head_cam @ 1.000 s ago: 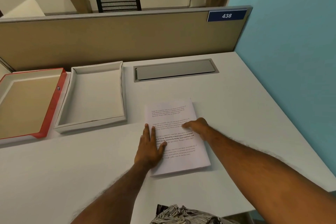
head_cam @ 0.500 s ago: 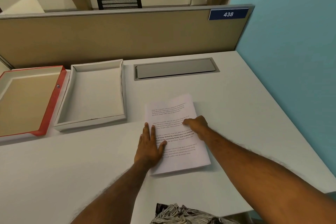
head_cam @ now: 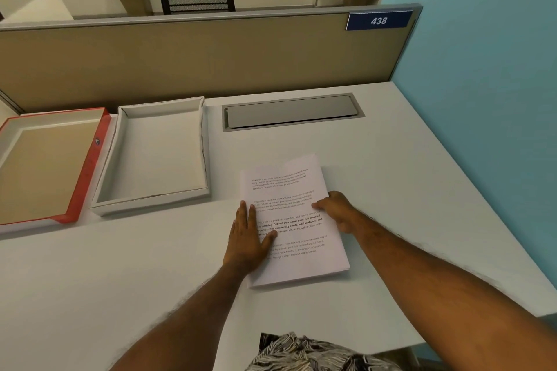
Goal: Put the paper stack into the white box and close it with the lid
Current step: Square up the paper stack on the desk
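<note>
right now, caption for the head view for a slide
Both hands on the paper stack beside the empty white box.

forearms bare, no sleeves | garment [head_cam: 304, 352]: black-and-white leaf print

The desk [head_cam: 120, 280] is a smooth matt white laminate, barely any shine. The paper stack [head_cam: 289, 220] is plain matt printer paper with black text, and its far end bows up a little. The white box [head_cam: 150, 203] looks like matt cardboard, edges a bit rough. The lid [head_cam: 81, 190] on the far left has glossy red sides and a raw brown card inside. The cable hatch [head_cam: 289, 111] is brushed grey metal, and the partition [head_cam: 211, 57] looks like tan woven fabric with a metal cap.
</note>
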{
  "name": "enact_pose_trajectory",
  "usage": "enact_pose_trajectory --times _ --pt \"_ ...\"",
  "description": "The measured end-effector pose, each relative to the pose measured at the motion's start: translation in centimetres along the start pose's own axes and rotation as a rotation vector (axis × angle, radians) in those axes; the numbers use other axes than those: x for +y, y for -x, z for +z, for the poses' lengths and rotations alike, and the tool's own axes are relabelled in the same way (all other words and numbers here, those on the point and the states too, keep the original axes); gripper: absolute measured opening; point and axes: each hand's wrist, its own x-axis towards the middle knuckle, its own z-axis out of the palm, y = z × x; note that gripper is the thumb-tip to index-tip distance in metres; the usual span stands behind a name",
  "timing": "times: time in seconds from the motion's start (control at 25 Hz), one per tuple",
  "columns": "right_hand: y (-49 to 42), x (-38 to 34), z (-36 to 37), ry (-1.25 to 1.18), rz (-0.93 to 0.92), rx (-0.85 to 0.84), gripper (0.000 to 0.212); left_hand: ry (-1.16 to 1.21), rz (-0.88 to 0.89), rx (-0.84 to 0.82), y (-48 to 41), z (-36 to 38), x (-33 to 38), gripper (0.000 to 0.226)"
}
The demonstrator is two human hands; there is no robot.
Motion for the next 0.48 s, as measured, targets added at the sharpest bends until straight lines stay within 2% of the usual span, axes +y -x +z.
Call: enact_pose_trajectory --times 0.08,0.16,0.48 --pt "0.3 0.3 -0.3 0.007 -0.073 -0.025 0.028 0.103 -0.046 0.05 -0.2 -0.6 0.1 0.106" --pt "0.5 0.7 -0.4 -0.014 -0.138 -0.02 0.038 0.17 -0.089 0.088 -0.5 -1.4 -0.1 0.113" --pt "1.4 1.8 -1.3 -0.145 -0.247 -0.087 0.042 0.033 -0.243 0.038 -2.8 -3.8 -1.5 0.1"
